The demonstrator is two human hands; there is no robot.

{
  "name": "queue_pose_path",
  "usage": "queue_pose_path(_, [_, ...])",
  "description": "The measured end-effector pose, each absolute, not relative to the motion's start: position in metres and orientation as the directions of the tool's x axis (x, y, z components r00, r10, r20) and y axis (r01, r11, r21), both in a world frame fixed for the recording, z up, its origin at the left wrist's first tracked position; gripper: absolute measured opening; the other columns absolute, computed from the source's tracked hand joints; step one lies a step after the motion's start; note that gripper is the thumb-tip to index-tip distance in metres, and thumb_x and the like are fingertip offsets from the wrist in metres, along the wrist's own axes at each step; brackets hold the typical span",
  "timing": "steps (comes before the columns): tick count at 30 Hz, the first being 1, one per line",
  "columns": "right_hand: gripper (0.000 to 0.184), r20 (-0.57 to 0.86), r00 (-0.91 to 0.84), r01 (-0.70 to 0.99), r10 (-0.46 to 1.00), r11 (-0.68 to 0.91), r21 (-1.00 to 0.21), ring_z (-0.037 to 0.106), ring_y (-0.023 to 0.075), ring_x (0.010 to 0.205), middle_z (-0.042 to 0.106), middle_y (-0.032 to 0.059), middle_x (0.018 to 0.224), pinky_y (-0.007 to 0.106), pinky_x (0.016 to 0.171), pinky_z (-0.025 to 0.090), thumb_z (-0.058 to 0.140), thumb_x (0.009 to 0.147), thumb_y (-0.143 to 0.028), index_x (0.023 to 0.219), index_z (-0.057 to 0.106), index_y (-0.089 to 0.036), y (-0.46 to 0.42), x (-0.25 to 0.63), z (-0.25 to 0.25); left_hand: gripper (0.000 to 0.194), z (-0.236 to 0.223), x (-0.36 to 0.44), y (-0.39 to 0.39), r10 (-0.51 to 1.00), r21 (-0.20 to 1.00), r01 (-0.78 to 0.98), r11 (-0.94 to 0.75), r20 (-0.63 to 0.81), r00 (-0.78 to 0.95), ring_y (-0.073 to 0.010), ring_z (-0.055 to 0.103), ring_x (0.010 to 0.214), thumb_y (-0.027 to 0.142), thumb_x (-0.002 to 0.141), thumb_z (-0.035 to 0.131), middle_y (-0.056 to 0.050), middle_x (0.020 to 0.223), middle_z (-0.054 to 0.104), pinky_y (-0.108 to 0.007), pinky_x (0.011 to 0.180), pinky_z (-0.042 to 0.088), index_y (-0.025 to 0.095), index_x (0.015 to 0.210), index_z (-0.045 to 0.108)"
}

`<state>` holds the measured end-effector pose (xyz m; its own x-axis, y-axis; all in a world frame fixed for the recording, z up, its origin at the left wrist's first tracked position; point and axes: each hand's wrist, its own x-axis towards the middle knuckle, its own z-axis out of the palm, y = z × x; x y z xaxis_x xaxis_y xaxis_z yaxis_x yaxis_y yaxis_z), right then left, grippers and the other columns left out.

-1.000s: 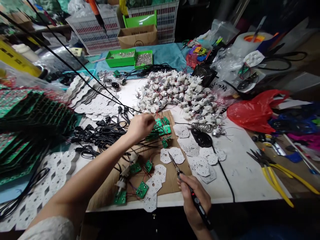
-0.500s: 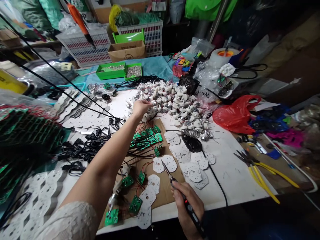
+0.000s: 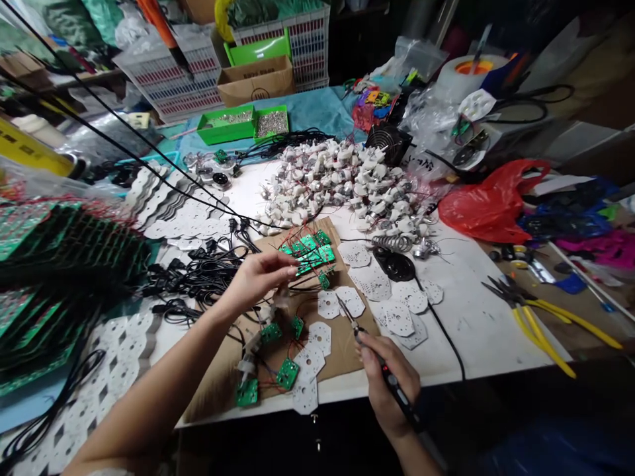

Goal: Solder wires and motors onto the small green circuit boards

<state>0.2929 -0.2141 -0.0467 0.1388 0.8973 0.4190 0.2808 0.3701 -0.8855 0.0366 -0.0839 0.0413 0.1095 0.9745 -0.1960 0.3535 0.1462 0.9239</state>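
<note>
My right hand (image 3: 390,373) grips a soldering iron (image 3: 377,362) like a pen, its tip over the octagonal white boards (image 3: 351,301). With the fingers of my left hand (image 3: 260,283) pinched together, a blurred small white-and-silver part (image 3: 282,295) shows just beneath them. That hand hovers over the cardboard (image 3: 344,344), left of a cluster of green circuit boards (image 3: 317,256). Closer to me, more green boards (image 3: 287,374) with red wires lie among white plates (image 3: 308,361). Behind them is a heap of small white-and-silver parts (image 3: 342,188) with thin wires.
Black cables (image 3: 198,277) and stacked green panels (image 3: 64,244) occupy the left. On the right lie yellow-handled pliers (image 3: 536,324), a red plastic bag (image 3: 491,205) and a coiled-spring iron stand (image 3: 394,261). Green trays (image 3: 225,125) of small metal pieces sit at the back.
My left hand has drawn back from the heap toward me, over the cardboard, with a small pale part under its fingers. My right hand still holds the soldering iron; the view has shifted.
</note>
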Motion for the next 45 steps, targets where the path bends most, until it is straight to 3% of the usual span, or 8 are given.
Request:
queue_pose_path(3, [0.024, 0.419, 0.124, 0.289, 0.9, 0.371, -0.882, 0.074, 0.018, 0.078, 0.075, 0.0031, 0.093, 0.028, 0.068, 0.062, 0.06, 0.1, -0.012, 0.116, 0.074, -0.024, -0.214, 0.293, -0.045, 0.021, 0.028, 0.04, -0.107, 0.971, 0.779, 0.625, 0.05, -0.186, 0.154, -0.0142, 0.062, 0.066, 0.038, 0.086, 0.072, -0.002, 0.072, 0.071, -0.025, 0.061, 0.046, 0.018, 0.082, 0.077])
queue_pose_path(7, [0.024, 0.417, 0.112, 0.302, 0.902, 0.369, -0.879, 0.073, 0.0172, 0.075, 0.074, 0.0032, 0.091, 0.028, 0.066, 0.061, 0.06, 0.101, -0.012, 0.116, 0.074, -0.023, -0.214, 0.292, -0.042, 0.016, 0.018, 0.052, -0.118, 0.963, 0.598, 0.795, -0.103, -0.14, 0.229, -0.0153, 0.064, 0.075, 0.028, 0.092, 0.067, -0.003, 0.081, 0.073, -0.025, 0.068, 0.046, 0.019, 0.085, 0.078])
queue_pose_path(15, [0.024, 0.417, 0.093, 0.322, 0.904, 0.369, -0.872, 0.073, 0.0181, 0.076, 0.075, 0.0048, 0.092, 0.029, 0.068, 0.062, 0.06, 0.101, -0.012, 0.118, 0.074, -0.022, -0.215, 0.293, -0.041, 0.019, 0.007, 0.067, -0.111, 0.938, 0.481, 0.861, -0.163, -0.195, 0.286, -0.0203, 0.069, 0.086, 0.031, 0.095, 0.064, -0.006, 0.093, 0.078, -0.029, 0.076, 0.048, 0.021, 0.093, 0.08])
queue_pose_path(21, [0.026, 0.411, 0.065, 0.319, 0.909, 0.371, -0.872, 0.073, 0.0176, 0.077, 0.075, 0.0036, 0.092, 0.028, 0.07, 0.061, 0.059, 0.1, -0.011, 0.118, 0.074, -0.023, -0.214, 0.293, -0.038, 0.017, 0.022, 0.065, -0.098, 0.894, 0.372, 0.89, -0.265, -0.25, 0.371, -0.0202, 0.067, 0.082, 0.026, 0.093, 0.061, -0.006, 0.093, 0.074, -0.028, 0.068, 0.044, 0.021, 0.09, 0.078])
queue_pose_path(28, [0.027, 0.415, 0.048, 0.318, 0.909, 0.38, -0.869, 0.073, 0.0174, 0.078, 0.075, 0.0032, 0.09, 0.029, 0.071, 0.06, 0.06, 0.099, -0.009, 0.116, 0.074, -0.022, -0.212, 0.292, -0.034, 0.019, 0.023, 0.07, -0.095, 0.821, 0.381, 0.826, -0.416, -0.234, 0.521, -0.0184, 0.063, 0.08, 0.019, 0.095, 0.055, -0.007, 0.09, 0.067, -0.029, 0.072, 0.044, 0.017, 0.089, 0.072])
queue_pose_path(33, [0.026, 0.407, 0.015, 0.311, 0.913, 0.383, -0.87, 0.072, 0.0179, 0.079, 0.075, 0.0037, 0.091, 0.029, 0.071, 0.059, 0.06, 0.099, -0.009, 0.116, 0.074, -0.021, -0.21, 0.291, -0.035, 0.022, 0.014, 0.077, -0.106, 0.858, 0.322, 0.863, -0.389, -0.214, 0.467, -0.0195, 0.061, 0.08, 0.018, 0.095, 0.053, -0.007, 0.085, 0.065, -0.032, 0.073, 0.041, 0.016, 0.081, 0.07])
queue_pose_path(45, [0.027, 0.429, -0.042, 0.299, 0.902, 0.421, -0.856, 0.073, 0.0177, 0.083, 0.075, 0.0036, 0.096, 0.028, 0.075, 0.059, 0.062, 0.098, -0.008, 0.118, 0.074, -0.022, -0.209, 0.29, -0.043, 0.02, 0.009, 0.079, -0.106, 0.873, 0.332, 0.876, -0.349, -0.224, 0.433, -0.0188, 0.06, 0.076, 0.015, 0.092, 0.056, -0.008, 0.084, 0.067, -0.032, 0.072, 0.04, 0.013, 0.08, 0.072])
